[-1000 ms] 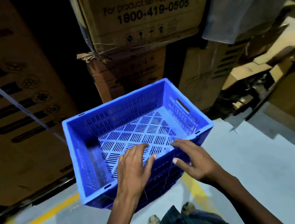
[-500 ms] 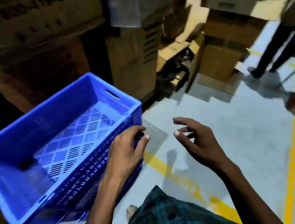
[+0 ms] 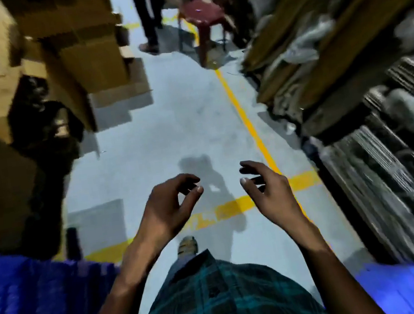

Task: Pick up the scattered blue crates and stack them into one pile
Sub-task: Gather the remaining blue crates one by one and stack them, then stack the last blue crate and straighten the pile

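Note:
A blurred blue crate [image 3: 35, 306] fills the lower left corner, behind my left forearm. Another blue crate [image 3: 402, 289] lies on the floor at the lower right, beside the shelving. My left hand [image 3: 170, 209] and my right hand [image 3: 267, 193] hover in front of me over the grey floor, fingers curled and apart, holding nothing. Neither hand touches a crate.
Stacked cardboard boxes [image 3: 66, 56] line the left side. Shelving with wrapped goods [image 3: 348, 70] runs along the right. A maroon plastic stool [image 3: 203, 16] and a standing person's legs [image 3: 147, 16] are at the far end of the aisle. Yellow lines [image 3: 245, 114] mark the floor.
My view has swung right, away from the crate, toward the aisle. My left hand has come off the crate's rim, and the crate has slid to the lower left corner.

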